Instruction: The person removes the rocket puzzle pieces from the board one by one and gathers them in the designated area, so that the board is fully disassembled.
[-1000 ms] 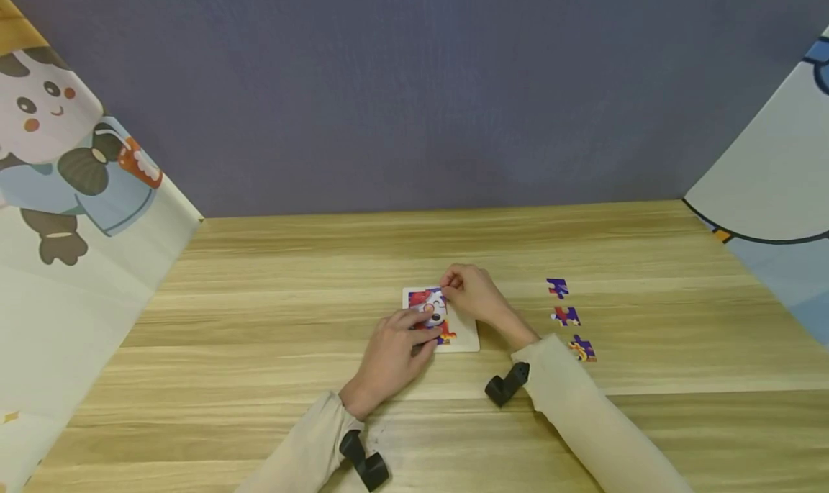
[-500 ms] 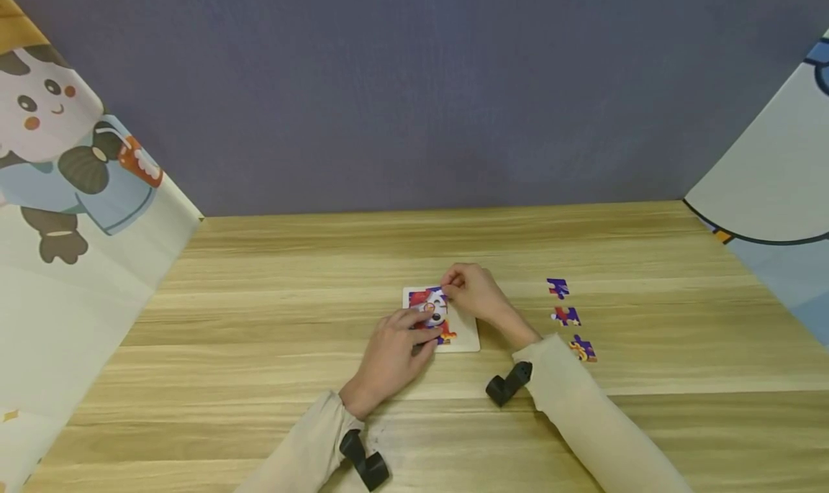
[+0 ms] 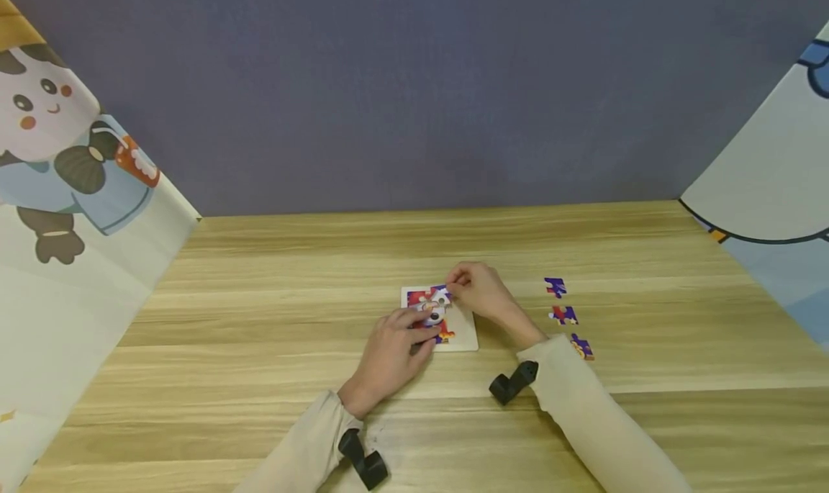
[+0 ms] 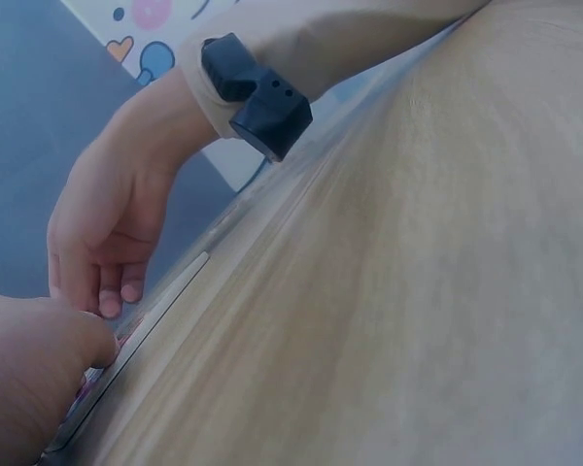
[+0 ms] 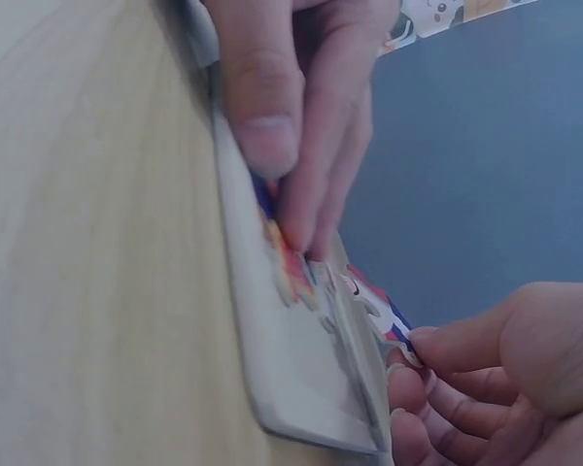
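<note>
A small white puzzle board (image 3: pixel 463 332) lies on the table, its left part covered by joined red, purple and white jigsaw pieces (image 3: pixel 417 298). My left hand (image 3: pixel 388 353) rests on those pieces with its fingers extended, hiding some of them. At the board's far edge, my right hand (image 3: pixel 482 291) pinches a jigsaw piece (image 5: pixel 379 306) between thumb and fingers. In the right wrist view this piece tilts up off the board, its near end close to the other pieces. Whether it still touches them I cannot tell.
To the right of the board, three loose jigsaw pieces lie in a column: a far one (image 3: pixel 555 286), a middle one (image 3: pixel 563 315) and a near one (image 3: pixel 581 347) beside the right sleeve (image 3: pixel 583 389). A dark wall (image 3: pixel 414 97) stands behind the table.
My right hand has shifted slightly to the right, and the jigsaw piece at its fingertips has moved and tilted with it. My left hand stays in place on the pieces.
</note>
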The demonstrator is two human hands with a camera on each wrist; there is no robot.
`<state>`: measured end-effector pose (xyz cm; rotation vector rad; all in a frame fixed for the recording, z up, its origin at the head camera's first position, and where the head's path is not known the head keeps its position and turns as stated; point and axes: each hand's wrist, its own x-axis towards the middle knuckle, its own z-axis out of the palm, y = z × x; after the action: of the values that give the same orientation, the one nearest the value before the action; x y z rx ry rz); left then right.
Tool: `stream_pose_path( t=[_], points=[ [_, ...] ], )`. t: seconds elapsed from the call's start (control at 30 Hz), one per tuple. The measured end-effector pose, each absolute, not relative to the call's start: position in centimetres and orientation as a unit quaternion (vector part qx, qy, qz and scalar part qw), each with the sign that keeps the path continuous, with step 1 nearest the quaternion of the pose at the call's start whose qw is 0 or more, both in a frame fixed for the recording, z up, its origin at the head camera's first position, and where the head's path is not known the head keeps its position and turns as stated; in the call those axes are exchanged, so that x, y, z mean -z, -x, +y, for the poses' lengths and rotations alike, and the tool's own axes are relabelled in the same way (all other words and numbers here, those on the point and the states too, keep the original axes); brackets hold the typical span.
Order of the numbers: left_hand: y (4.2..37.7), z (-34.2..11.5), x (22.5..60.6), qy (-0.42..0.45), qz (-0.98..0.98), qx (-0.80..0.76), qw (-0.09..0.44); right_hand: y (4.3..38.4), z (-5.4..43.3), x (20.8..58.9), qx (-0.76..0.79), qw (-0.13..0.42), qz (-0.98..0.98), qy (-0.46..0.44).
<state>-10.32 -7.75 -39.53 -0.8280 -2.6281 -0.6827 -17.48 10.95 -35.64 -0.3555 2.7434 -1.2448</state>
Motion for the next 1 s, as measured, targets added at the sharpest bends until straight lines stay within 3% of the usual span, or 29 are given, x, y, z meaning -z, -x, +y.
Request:
stream_pose_path(
  t=[1.0],
  points=[
    [10.2, -7.8, 39.5, 0.28, -0.923, 0.225, 0.139, 17.2, 15.6, 35.4, 0.396, 0.054, 0.912, 0.092]
  ],
)
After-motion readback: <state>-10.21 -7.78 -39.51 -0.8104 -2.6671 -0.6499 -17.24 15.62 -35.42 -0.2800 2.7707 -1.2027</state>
